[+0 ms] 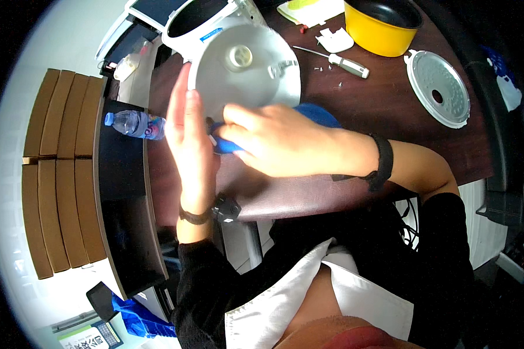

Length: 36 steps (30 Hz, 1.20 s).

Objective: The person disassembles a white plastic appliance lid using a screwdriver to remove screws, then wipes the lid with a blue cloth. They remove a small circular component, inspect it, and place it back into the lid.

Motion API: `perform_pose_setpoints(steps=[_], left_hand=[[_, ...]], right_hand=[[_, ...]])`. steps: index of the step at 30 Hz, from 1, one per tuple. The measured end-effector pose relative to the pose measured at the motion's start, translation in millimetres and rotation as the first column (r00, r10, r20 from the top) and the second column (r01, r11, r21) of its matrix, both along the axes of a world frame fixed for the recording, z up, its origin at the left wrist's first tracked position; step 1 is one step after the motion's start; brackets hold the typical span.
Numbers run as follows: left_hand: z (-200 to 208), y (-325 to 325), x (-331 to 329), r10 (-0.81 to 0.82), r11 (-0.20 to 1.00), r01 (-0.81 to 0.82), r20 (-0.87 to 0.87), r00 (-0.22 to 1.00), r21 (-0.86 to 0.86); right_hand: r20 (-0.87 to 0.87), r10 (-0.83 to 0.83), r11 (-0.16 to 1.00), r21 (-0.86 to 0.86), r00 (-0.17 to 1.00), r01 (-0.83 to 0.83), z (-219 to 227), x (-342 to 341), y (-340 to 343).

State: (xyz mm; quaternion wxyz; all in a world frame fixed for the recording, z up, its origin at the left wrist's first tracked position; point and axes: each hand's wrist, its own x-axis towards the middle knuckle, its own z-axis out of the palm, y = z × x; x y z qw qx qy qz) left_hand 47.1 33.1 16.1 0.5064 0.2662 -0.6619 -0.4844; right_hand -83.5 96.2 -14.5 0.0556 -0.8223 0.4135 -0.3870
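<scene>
A white round cover [239, 87], shaped like a shallow bowl with a small round fitting inside, stands tilted on the dark wooden table. At its left rim is my left hand [191, 139], fingers extended and thumb alongside the edge, steadying it. My right hand [279, 139] is closed round a blue cloth [320, 114] just below the cover's lower edge. Part of the cloth shows between the two hands; the rest spreads behind my right wrist. My right fingers hide the lower rim, so I cannot tell whether the cloth touches it.
Behind the cover sits a white rice cooker body [201, 20]. To the right are a screwdriver [349, 66], several small screws, a white plastic piece [335, 41], a yellow pot [381, 29] and a perforated round plate [439, 87]. A water bottle [135, 124] lies left, near cardboard boxes [64, 116].
</scene>
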Motion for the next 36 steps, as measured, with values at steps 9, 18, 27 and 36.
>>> perform_pose_setpoints(steps=[9,18,27,36], left_hand=[[10.2,-2.1,9.5,0.058,0.998,-0.057,-0.106,0.993,0.013],[11.4,-14.3,8.8,0.086,0.995,-0.089,-0.079,0.993,-0.046],[18.7,-19.7,12.4,0.075,0.994,-0.071,0.039,0.996,-0.086],[13.8,-29.7,12.3,0.126,0.974,-0.070,0.260,0.957,-0.215]], right_hand=[[-0.250,-0.106,0.992,0.046,0.962,0.121,-1.3,-16.8,-0.4],[-0.342,-0.295,0.950,-0.002,0.892,0.313,-13.8,-19.9,0.8],[0.131,-0.288,0.955,0.115,0.949,0.274,-4.9,-57.3,-18.0],[0.009,-0.330,0.944,-0.003,0.944,0.330,-34.7,-45.5,-32.4]])
